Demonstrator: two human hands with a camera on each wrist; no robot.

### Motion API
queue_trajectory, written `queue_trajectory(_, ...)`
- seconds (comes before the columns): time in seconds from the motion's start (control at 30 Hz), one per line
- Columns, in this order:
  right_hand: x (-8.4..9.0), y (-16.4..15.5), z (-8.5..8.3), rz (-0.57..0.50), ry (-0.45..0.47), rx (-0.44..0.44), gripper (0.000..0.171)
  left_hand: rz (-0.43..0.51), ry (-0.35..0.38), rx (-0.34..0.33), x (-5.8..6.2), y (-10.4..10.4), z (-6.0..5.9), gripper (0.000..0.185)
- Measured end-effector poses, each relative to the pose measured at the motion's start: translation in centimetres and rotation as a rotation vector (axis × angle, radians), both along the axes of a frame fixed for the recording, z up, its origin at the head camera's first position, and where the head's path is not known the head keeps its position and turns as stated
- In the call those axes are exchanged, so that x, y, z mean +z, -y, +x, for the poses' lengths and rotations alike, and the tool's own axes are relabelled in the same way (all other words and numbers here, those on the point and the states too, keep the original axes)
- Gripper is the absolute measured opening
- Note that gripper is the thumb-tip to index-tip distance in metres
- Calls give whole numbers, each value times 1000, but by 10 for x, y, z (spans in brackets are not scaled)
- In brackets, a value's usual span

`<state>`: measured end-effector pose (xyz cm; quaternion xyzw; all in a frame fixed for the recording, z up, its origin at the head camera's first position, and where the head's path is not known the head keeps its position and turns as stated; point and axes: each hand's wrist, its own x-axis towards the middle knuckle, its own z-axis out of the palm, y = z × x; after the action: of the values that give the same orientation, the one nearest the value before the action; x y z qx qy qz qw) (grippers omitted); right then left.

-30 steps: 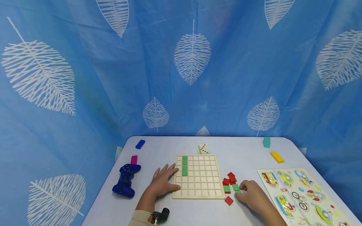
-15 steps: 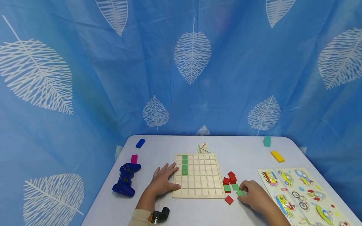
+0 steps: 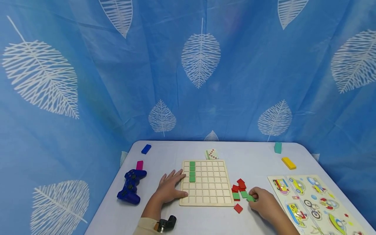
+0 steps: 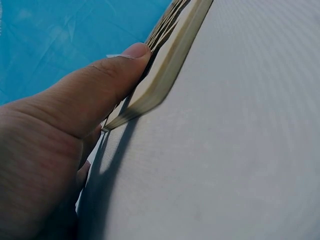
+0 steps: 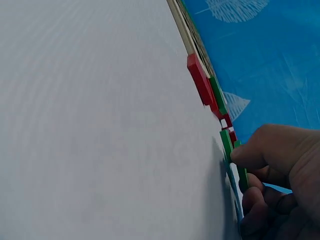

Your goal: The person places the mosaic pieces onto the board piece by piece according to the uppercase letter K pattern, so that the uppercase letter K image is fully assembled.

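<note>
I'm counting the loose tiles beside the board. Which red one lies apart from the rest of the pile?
The red tile nearest the table's front edge, just off the wooden board's front right corner. The other red tiles cluster together farther back.

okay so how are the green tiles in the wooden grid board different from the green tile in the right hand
The green tiles in the board sit in a neat column of four, flat in their cells near the top left; the green tile at the right hand is single, off the wooden grid board, pinched by the fingers beside loose red tiles. Both look alike in colour and square shape.
</note>
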<state>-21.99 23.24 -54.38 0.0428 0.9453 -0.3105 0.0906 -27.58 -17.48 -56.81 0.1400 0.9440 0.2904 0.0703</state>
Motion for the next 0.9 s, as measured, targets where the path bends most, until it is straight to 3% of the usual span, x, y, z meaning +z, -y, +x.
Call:
queue_trajectory(0.27, 8, 26, -6, -57, -85, 19, 30, -1, -1, -10, 1, 3, -3, 90)
queue_trajectory(0.9, 14, 120, -29, -224, -221, 143, 29, -3, 17, -2, 0, 6, -11, 91)
